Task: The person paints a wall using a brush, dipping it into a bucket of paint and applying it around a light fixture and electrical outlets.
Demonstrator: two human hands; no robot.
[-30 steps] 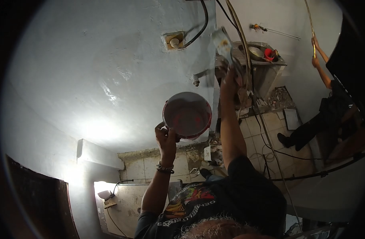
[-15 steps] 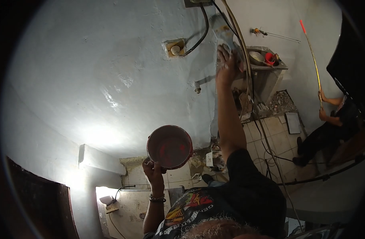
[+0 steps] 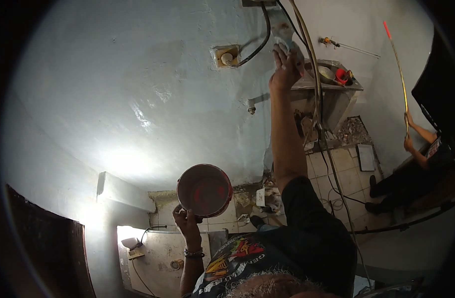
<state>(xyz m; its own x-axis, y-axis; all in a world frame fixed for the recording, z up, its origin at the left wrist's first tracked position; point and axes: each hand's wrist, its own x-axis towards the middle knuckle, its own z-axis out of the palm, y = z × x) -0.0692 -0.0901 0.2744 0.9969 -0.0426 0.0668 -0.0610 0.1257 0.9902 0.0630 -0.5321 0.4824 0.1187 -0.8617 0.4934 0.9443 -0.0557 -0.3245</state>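
Note:
My left hand (image 3: 187, 221) grips the lower rim of a round, dark reddish bucket (image 3: 203, 191), with fingers and thumb closed at its edge. The bucket's mouth faces me, and red smears show inside it. My right arm is stretched up along the grey-blue wall (image 3: 138, 89). At its end, my right hand (image 3: 286, 69) is closed around a paintbrush (image 3: 284, 45), which is blurred and partly covered by the fingers. The brush is at the wall's edge, close to the hanging cables (image 3: 314, 84).
A socket with a plug (image 3: 227, 57) and a pipe tap (image 3: 251, 107) stick out from the wall. Right of my arm stands a counter (image 3: 336, 97) with a red cup (image 3: 342, 76). Another person (image 3: 416, 149) holds a long pole (image 3: 400, 74). A lamp (image 3: 130, 242) shines at lower left.
My view has shifted slightly. The bucket in my left hand sits a little lower and further left. My right hand has moved slightly up along the wall with the brush.

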